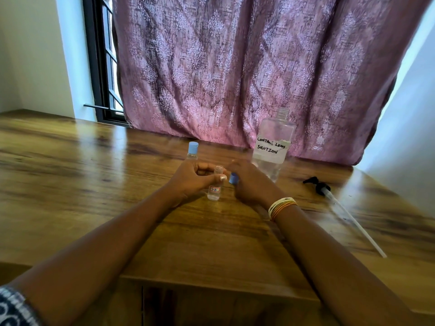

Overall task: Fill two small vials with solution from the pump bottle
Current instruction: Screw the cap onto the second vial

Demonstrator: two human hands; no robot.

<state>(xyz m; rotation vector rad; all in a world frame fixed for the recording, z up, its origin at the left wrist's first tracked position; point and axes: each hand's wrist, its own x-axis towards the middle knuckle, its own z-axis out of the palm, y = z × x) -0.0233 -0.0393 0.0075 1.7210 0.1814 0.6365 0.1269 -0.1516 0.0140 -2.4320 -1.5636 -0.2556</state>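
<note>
The left hand (195, 177) is gripping the open vial (215, 187), standing upright on the tabletop (94, 184). The right hand (249, 184) is pinching the blue cap (233, 178) in its fingers, just beside the vial's mouth and slightly right, likely about to cap it.

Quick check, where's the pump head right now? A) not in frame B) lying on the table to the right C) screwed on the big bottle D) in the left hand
B: the pump head lies on the table, its tube trailing toward the near edge; the big bottle stands with its neck open.
</note>
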